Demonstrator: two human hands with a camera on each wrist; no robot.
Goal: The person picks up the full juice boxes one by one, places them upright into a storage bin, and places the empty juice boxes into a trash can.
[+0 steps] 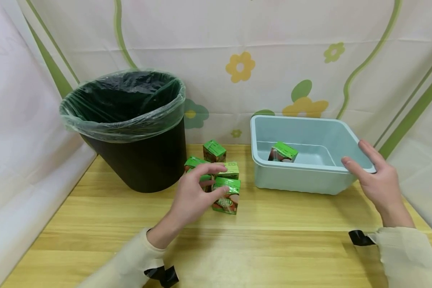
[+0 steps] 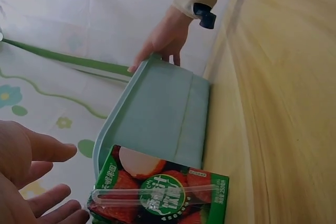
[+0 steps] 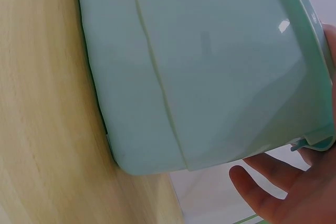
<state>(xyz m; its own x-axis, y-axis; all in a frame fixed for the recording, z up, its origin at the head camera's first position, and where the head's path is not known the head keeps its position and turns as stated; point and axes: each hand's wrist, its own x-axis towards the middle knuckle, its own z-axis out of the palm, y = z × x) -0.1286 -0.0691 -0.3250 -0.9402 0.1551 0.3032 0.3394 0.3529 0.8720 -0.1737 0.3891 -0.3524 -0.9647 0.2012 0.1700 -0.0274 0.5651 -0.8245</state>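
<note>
My left hand [image 1: 191, 196] hovers over a cluster of several small green juice cartons, fingers spread and thumb apart. Nearest it is the front carton [image 1: 226, 203], with fruit pictures and a straw visible in the left wrist view. Behind stand another carton [image 1: 214, 152] and one with a paler top [image 1: 232, 170]; the hand partly covers those on the left. At the right, my right hand [image 1: 381, 182] grips the corner rim of a light-blue plastic basin [image 1: 295, 178], its fingers under the rim in the right wrist view. One carton [image 1: 284, 152] sits inside the basin.
A black trash bin [image 1: 144, 164] lined with a translucent green bag [image 1: 129, 128] stands at the back left. Patterned curtain [image 1: 201, 48] hangs close behind and along both sides. Everything stands on a wooden tabletop [image 1: 255, 252].
</note>
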